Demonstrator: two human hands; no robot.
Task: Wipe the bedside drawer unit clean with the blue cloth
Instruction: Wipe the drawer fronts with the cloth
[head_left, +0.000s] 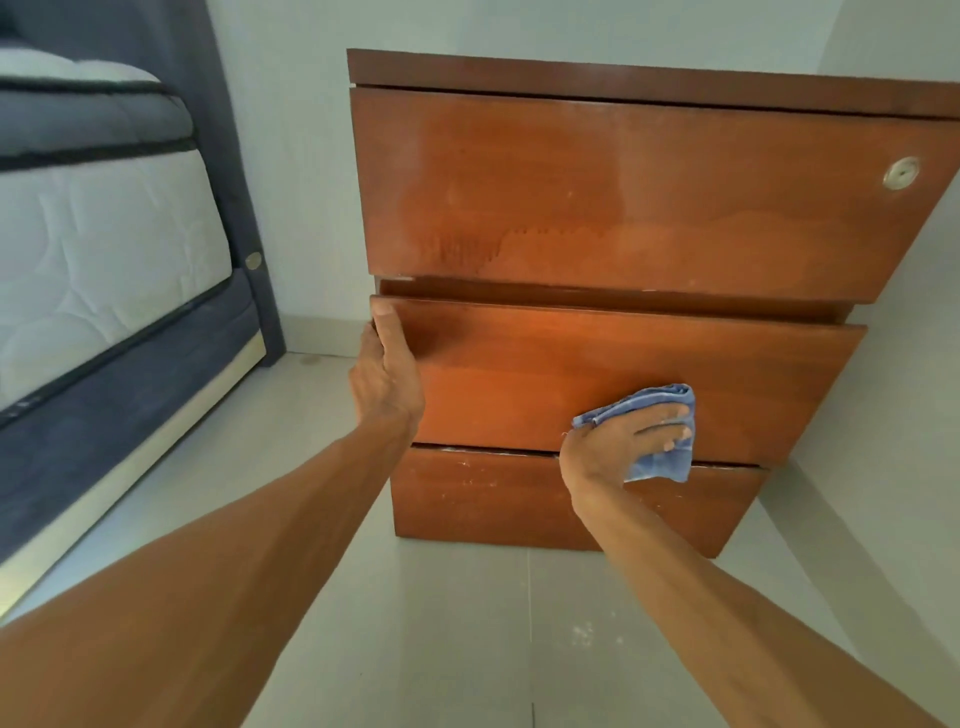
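Note:
A brown wooden drawer unit (613, 208) with three drawer fronts stands against the wall. The top front carries a round metal lock (901, 173) at its right and pale smears low down. My left hand (387, 369) grips the left edge of the middle drawer front (597, 364), thumb on the face. My right hand (618, 447) presses a folded blue cloth (660, 431) flat against the lower right part of that middle front, just above the gap to the bottom drawer (493, 499).
A bed with a white quilted mattress (93, 270) and dark blue base (104, 426) stands at the left. Pale floor tiles (441, 623) lie between bed and unit. White walls (306, 182) close in behind and to the right.

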